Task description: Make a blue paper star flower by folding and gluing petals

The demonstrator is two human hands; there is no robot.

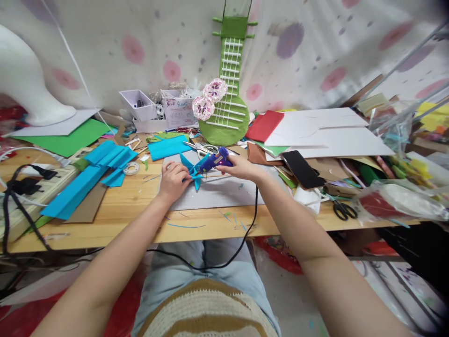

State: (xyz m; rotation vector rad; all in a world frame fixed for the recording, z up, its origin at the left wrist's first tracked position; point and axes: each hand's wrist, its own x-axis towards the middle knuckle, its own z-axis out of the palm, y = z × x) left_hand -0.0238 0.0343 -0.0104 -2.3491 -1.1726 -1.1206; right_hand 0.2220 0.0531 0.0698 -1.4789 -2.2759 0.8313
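Observation:
My right hand (pixel 239 167) is closed around a blue glue gun (pixel 214 160), its nozzle pointing left at a folded blue paper piece (pixel 192 172). My left hand (pixel 173 179) has its fingers curled down on that paper piece, pressing it onto a grey sheet (pixel 217 194) on the wooden table (pixel 140 224). The glue gun's black cord (pixel 253 220) runs from the gun over the table's front edge to my lap.
Pleated blue paper (pixel 89 178) lies at the left beside a power strip (pixel 31 187) with black plugs. A green cardboard guitar (pixel 228 93) leans on the back wall. A black phone (pixel 302 169), black scissors (pixel 343 209) and paper stacks crowd the right.

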